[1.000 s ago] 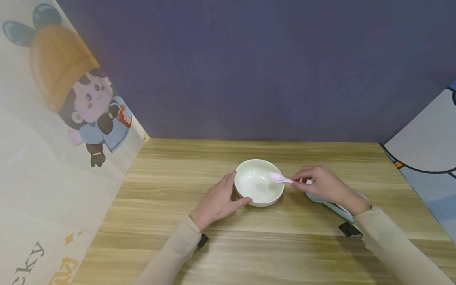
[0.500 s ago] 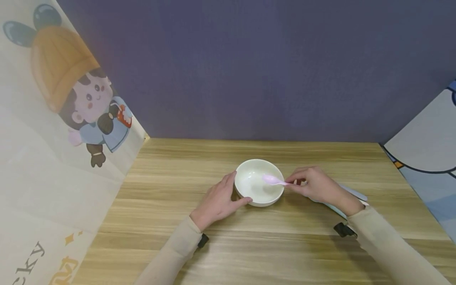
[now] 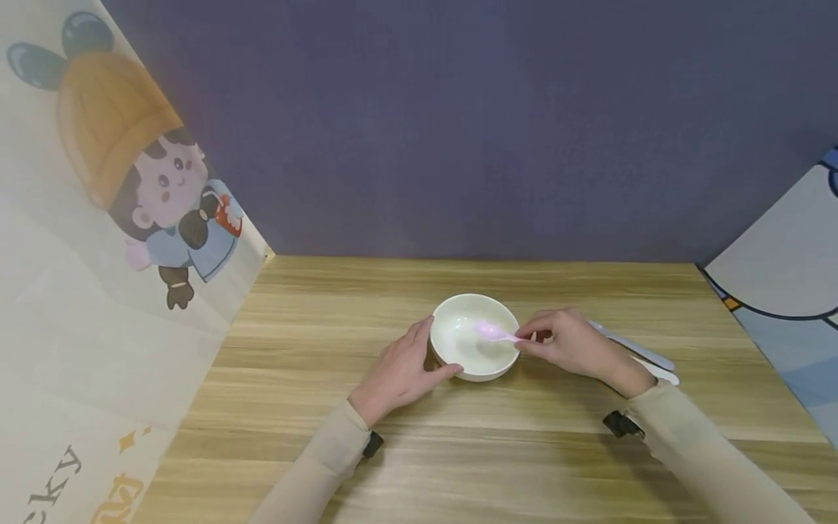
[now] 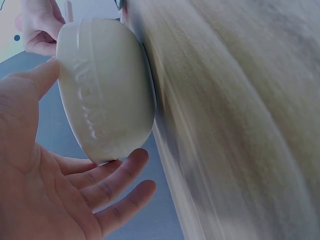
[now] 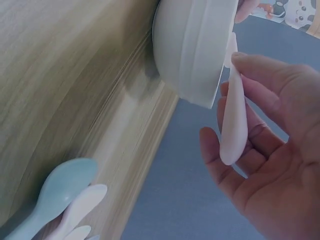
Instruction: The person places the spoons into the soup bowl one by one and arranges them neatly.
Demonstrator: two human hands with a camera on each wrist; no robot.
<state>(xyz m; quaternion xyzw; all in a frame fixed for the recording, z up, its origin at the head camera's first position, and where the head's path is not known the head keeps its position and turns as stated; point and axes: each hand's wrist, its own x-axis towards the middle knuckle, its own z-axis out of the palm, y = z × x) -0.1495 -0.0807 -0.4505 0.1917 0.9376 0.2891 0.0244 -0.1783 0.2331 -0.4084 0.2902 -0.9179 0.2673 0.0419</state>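
Observation:
A white bowl (image 3: 465, 342) stands upright on the wooden table. My left hand (image 3: 402, 371) holds its left side, thumb at the near rim and fingers round the far side, as the left wrist view (image 4: 60, 150) of the hand confirms. With thumb and fingertips my right hand (image 3: 569, 342) pinches a pale pink spoon (image 3: 491, 332) by its handle. The spoon's scoop is over the bowl's inside; whether it touches the bowl I cannot tell. In the right wrist view the handle's end (image 5: 234, 130) points back toward the palm.
Beneath and beyond my right wrist lie several more spoons, among them a blue-green spoon (image 5: 67, 182), a white-pink spoon (image 5: 85, 205) and a lavender-grey handle (image 3: 644, 353). A dark blue wall (image 3: 458, 131) rises behind the table (image 3: 340, 291); a cartoon-printed wall (image 3: 78, 306) borders the left.
My right hand has moved left with the pink spoon, so its scoop reaches further over the bowl. More of the spoons on the right is uncovered. The left hand and bowl have stayed put.

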